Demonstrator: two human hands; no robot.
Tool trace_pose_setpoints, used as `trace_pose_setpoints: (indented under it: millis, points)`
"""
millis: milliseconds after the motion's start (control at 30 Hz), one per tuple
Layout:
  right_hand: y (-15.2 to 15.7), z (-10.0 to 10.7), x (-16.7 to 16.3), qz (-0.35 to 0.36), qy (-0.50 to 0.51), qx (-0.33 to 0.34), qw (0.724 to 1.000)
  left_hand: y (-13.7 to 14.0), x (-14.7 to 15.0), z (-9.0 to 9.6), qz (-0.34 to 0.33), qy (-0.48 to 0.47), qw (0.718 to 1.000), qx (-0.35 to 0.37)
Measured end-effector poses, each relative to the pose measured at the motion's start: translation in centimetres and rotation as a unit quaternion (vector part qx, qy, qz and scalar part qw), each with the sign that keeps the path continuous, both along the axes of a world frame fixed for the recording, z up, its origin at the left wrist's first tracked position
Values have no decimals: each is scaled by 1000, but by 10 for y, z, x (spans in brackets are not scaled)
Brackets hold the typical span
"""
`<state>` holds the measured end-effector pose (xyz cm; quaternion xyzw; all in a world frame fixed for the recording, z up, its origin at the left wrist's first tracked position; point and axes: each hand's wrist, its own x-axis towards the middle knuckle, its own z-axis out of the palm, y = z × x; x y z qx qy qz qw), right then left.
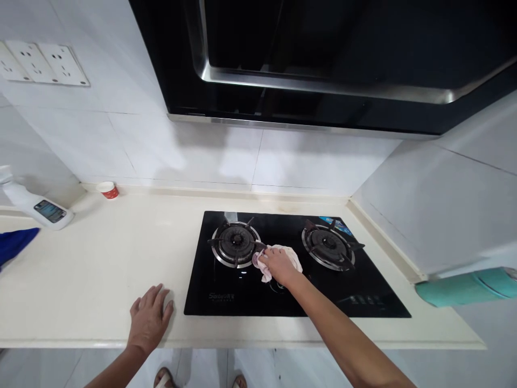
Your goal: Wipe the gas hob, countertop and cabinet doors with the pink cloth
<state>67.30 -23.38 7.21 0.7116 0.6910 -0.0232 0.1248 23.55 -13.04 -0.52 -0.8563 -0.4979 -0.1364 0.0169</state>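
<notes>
My right hand [279, 265] is closed on a pale pink cloth [291, 256], pressed to the black glass gas stove [250, 299] between its two burners. The cloth's left end touches or lies right beside the left burner [236, 244], near a leg of its pan support. Farther right on the glass is the right burner [328, 247]. My left hand [148, 316] rests flat on the cream countertop [121, 258], fingers spread, left of the stove and near the front edge. It holds nothing.
A black range hood [307, 97] hangs low above the stove. At the left stand a white bottle [38, 205], a small red and white cup [108, 189] and a blue cloth [16, 243]. A green cylinder [464, 286] is at the right edge. Wall sockets [44, 63] are upper left.
</notes>
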Motion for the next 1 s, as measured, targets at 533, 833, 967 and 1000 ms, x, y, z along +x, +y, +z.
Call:
trace_pose_setpoints:
  millis: [533, 833, 967, 1000]
  points:
    - [-19, -17, -46, 162, 77, 26, 983, 2, -2, -1, -4, 12, 1000, -4]
    - [-67, -17, -99, 99, 164, 41, 981, 3, -3, 2, -4, 2, 1000, -8]
    - [-108, -19, -90, -7, 209, 72, 975, 3, -3, 4, -10, -1, 1000, -6]
    - [-118, -22, -84, -37, 222, 84, 971, 3, -3, 4, -11, -1, 1000, -7]
